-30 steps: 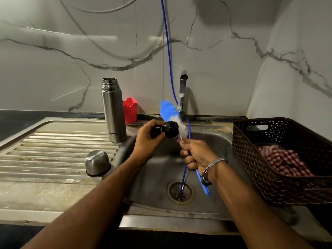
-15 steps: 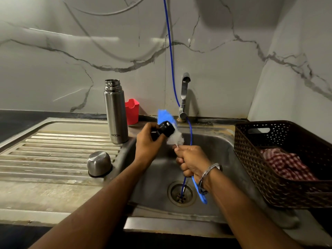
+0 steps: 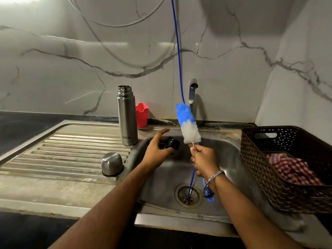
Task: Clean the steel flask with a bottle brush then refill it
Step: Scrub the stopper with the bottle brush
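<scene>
The steel flask (image 3: 127, 115) stands open and upright at the drainboard's back right corner. Its steel cup lid (image 3: 112, 164) sits upside down on the drainboard near the sink edge. My left hand (image 3: 158, 151) holds the black inner stopper (image 3: 172, 143) over the sink's left side. My right hand (image 3: 204, 161) grips the handle of the bottle brush (image 3: 187, 123), whose blue and white bristles point up, just right of the stopper. The brush's blue handle end (image 3: 209, 194) hangs below my wrist.
The steel sink (image 3: 228, 155) has a drain (image 3: 188, 194) with a blue hose (image 3: 177, 51) running down into it. A tap (image 3: 192, 92) is at the back. A red cup (image 3: 142, 115) stands behind the flask. A brown basket (image 3: 255, 169) with a checked cloth (image 3: 291, 168) is on the right.
The brush has come away from the stopper and now stands up to its right. My left hand has loosened around the stopper, with its index finger stretched out.
</scene>
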